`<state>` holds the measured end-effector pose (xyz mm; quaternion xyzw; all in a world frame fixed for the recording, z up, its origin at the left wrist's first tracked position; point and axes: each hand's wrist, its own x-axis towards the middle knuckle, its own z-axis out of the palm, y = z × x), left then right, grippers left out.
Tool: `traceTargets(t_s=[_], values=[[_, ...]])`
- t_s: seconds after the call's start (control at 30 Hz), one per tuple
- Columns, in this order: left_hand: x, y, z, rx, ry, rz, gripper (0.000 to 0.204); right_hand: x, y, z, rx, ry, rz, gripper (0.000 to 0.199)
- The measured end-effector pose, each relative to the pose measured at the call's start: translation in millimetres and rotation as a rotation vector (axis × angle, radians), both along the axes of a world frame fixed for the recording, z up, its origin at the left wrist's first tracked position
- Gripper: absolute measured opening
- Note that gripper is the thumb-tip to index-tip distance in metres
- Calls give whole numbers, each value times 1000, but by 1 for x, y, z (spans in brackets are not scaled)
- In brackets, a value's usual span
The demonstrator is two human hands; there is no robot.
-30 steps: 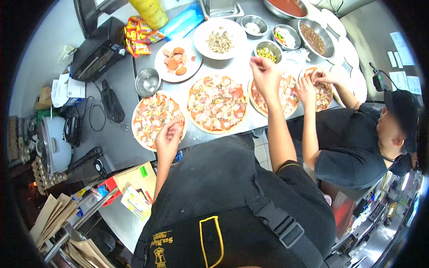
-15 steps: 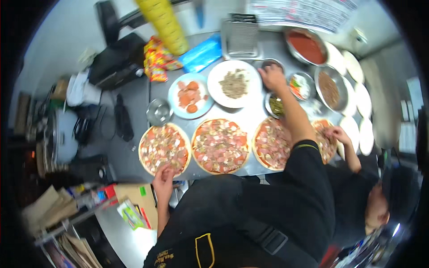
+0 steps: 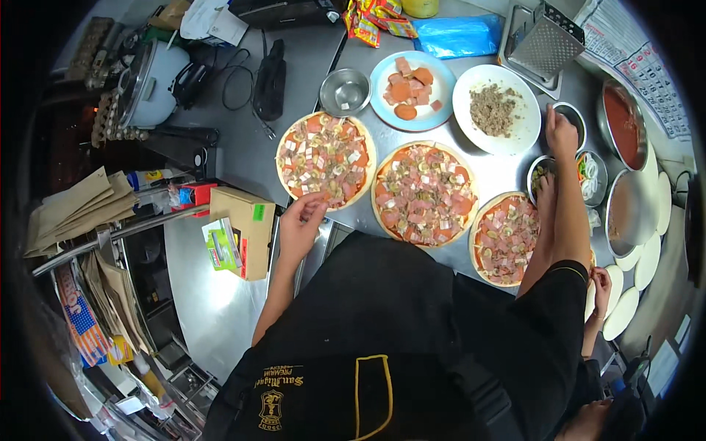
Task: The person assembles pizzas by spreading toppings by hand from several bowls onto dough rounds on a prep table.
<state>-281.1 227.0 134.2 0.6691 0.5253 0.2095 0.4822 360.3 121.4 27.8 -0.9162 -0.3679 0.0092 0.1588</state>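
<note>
My left hand point(image 3: 300, 224) is at the near edge of the leftmost pizza point(image 3: 327, 163), its thumb and fingers curled together; anything pinched between them is too small to make out. My right hand point(image 3: 562, 138) reaches to a small steel bowl point(image 3: 581, 121), its fingertips partly hidden at the bowl's left side. Below it, a co-worker's hand point(image 3: 545, 189) dips into a bowl of chopped green topping point(image 3: 537, 170), the forearm passing beneath mine. A middle pizza point(image 3: 424, 192) and a right one point(image 3: 504, 239) carry ham, mushroom and white cubes. My right arm partly covers the right pizza.
Behind the pizzas stand an empty-looking steel bowl point(image 3: 346, 92), a plate of ham and sausage slices point(image 3: 379, 99) and a white plate of ground meat point(image 3: 461, 110). A grater point(image 3: 548, 44), sauce bowl point(image 3: 624, 128) and dough rounds point(image 3: 647, 261) lie rightward. The co-worker's other hand point(image 3: 600, 288) is at right.
The view has swung left, so the table sits farther right. The co-worker's hand has come to the green topping bowl. My right hand stays at the small bowl, my left at the left pizza.
</note>
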Motion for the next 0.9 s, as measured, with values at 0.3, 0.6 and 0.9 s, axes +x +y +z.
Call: traceTargets(t_s=[0.3,0.6,0.9], values=[[-18,26,-15,137,173,35,27,-10,-19,108,1018,985,-431,58],[-33,69,-37,426,309,-137,22,-248,-31,99,116,661,38,45],[-58,74,-49,251,91,-97,23,-334,-77,57,275,847,-71,22]])
